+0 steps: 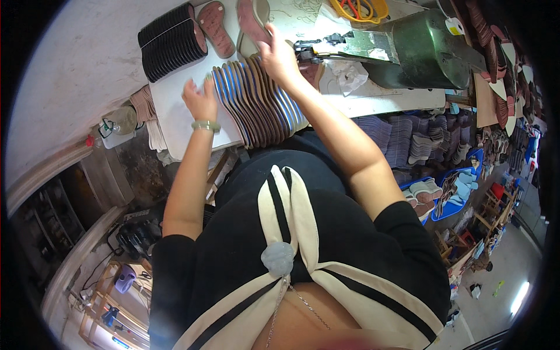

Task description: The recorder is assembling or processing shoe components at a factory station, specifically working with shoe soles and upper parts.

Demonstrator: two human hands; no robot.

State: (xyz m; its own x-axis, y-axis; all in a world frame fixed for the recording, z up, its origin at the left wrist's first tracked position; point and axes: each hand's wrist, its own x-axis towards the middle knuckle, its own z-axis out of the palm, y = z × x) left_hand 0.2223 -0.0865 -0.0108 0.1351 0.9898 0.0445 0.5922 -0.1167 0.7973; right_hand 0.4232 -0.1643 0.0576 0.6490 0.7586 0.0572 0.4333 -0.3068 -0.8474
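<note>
My right hand [280, 57] grips a reddish-brown shoe sole [254, 18] with a grey edge, its thumb on the face. Beneath it part of a paler sole shows. My left hand [200, 100], a green bangle at its wrist, hovers beside the left end of a long row of soles [251, 108]; its fingers are apart and nothing shows in them. The row stands on edge on the white table [175, 111], brown with blue and pale edges. Another reddish sole [216, 30] lies flat at the back, next to a tied stack of black soles [172, 44].
A green sewing machine [429, 49] stands to the right, its head close to my right hand. Behind it is a yellow basket [364, 9] with orange-handled scissors. Crumpled white plastic [351, 76] lies near the machine. Many stacked soles [402, 137] and blue crates [458, 195] fill the right side.
</note>
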